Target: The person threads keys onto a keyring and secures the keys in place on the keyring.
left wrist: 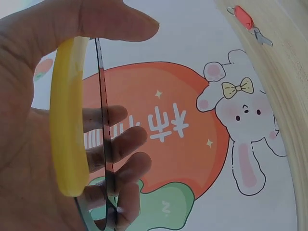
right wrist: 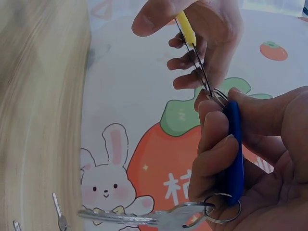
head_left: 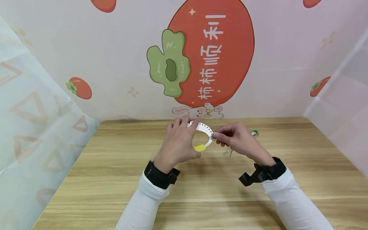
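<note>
My left hand (head_left: 179, 140) grips a large flat metal key ring (head_left: 205, 127) with small holes along its band, its yellow handle (left wrist: 71, 120) lying against the palm. Facing it, my right hand (head_left: 240, 139) pinches a blue key tag (right wrist: 234, 154) between thumb and fingers. A small split ring (right wrist: 220, 96) at the tag's upper end is right at the big ring's edge. From the tag's other end, a second split ring (right wrist: 224, 207) carries a silver key (right wrist: 159, 219). Most of the tag is hidden by my hand in the head view.
A green key tag (head_left: 254, 132) lies on the wooden table (head_left: 129, 191) behind my right hand. The left wrist view has a red key tag (left wrist: 244, 18) with a key on the tabletop. A printed backdrop (head_left: 115, 57) stands along the far edge.
</note>
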Tool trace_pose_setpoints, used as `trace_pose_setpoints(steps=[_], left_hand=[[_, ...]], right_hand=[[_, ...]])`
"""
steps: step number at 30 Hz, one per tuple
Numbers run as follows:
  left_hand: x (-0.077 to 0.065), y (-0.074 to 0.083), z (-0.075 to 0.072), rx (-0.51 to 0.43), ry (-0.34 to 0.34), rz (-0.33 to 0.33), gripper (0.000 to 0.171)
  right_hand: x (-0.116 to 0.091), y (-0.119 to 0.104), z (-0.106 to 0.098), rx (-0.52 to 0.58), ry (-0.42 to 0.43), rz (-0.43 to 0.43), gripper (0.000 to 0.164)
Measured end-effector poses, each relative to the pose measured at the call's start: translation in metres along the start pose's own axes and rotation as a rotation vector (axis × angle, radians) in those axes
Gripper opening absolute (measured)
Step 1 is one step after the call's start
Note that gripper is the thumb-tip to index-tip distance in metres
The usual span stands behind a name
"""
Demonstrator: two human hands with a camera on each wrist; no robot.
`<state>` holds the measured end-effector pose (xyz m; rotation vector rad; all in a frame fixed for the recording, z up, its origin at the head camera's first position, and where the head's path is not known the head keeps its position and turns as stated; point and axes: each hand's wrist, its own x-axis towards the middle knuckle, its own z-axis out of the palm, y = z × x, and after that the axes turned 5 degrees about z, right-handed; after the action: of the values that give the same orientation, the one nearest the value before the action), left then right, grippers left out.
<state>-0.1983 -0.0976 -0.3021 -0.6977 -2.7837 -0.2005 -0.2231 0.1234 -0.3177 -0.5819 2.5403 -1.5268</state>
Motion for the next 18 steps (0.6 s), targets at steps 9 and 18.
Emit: trace_pose_setpoints(steps=[9,18], left_hand=[[-0.0013,-0.0022,-0.0011,-0.057,-0.071,-0.025,0.105],[-0.0007,-0.0026,-0.0040,-0.161,-0.108,-0.066,0.099]], right_hand=[[-0.0006,0.0016,0.0009,-0.022,0.012,-0.058,0.014],[-0.0010,0.0032,0.0014,0.037,0.091,-0.079,0.016]])
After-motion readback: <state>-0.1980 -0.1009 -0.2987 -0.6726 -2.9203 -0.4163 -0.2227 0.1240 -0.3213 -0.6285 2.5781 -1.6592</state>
